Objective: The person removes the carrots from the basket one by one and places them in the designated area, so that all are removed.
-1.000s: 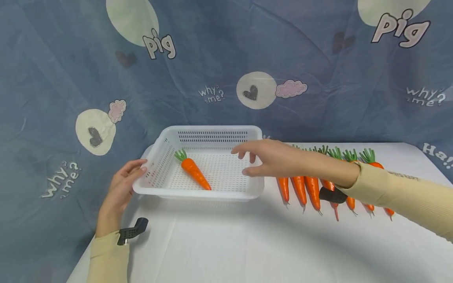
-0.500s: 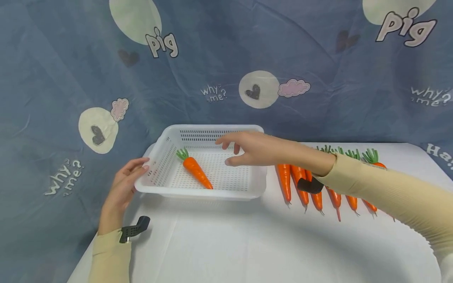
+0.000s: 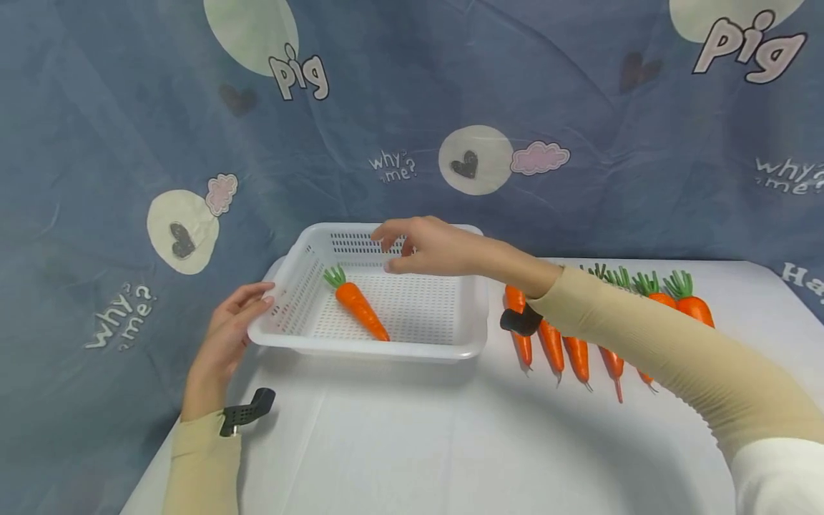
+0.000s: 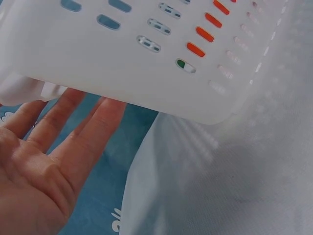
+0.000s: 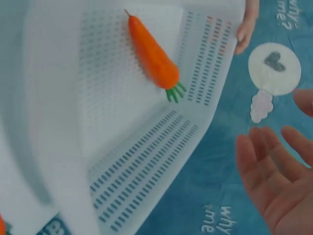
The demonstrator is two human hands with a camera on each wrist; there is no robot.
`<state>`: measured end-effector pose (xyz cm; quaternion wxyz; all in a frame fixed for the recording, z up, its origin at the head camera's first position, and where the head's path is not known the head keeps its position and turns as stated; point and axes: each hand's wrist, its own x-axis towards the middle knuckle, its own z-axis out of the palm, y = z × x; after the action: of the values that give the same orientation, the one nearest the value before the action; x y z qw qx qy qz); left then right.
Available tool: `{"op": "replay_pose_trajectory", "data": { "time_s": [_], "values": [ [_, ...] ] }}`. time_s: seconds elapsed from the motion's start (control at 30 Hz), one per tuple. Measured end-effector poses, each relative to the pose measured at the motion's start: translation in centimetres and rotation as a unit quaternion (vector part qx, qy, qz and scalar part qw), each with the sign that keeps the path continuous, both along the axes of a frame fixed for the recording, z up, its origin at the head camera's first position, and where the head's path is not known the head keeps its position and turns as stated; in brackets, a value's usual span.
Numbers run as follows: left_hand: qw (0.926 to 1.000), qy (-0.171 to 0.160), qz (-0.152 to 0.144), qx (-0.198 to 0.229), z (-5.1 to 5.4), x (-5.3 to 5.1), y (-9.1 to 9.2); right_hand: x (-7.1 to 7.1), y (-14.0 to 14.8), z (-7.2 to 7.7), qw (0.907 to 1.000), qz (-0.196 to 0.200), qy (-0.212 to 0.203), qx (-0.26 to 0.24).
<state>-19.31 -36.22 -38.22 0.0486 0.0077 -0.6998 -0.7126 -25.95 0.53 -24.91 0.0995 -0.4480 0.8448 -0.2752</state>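
A white plastic basket with slotted walls stands on the table, and one orange carrot with a green top lies on its floor. My left hand is at the basket's left side; its fingertips touch the outside near the rim. In the left wrist view, those fingers reach fairly straight beneath the basket edge. Over the back part of the basket hovers my right hand, fingers loosely bent and holding nothing. In the right wrist view, the right hand shows a bare palm, apart from the carrot.
To the right of the basket, several carrots lie side by side on the white tablecloth, partly hidden under the right sleeve. A blue printed curtain hangs behind the table and along its left side.
My right hand has moved left and away from me, from the basket's right rim to above its back part. My left hand and the carrot in the basket stay in place.
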Motion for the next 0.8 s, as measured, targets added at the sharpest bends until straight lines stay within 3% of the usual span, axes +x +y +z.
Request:
{"op": "replay_pose_trajectory", "data": {
  "time_s": [0.13,0.33,0.8],
  "values": [
    [1.0,0.003,0.003,0.001,0.0,-0.1,-0.1,-1.1,-1.2,-0.1,0.9996,-0.006,0.003,-0.028],
    [0.9999,0.005,-0.003,0.01,-0.1,-0.2,-0.1,-2.1,-2.6,-0.4,0.9992,-0.015,-0.015,-0.033],
    [0.9999,-0.002,0.004,-0.01,-0.1,-0.2,-0.1,-5.3,-5.4,-2.5,0.9935,-0.001,-0.106,-0.042]
  ]
}}
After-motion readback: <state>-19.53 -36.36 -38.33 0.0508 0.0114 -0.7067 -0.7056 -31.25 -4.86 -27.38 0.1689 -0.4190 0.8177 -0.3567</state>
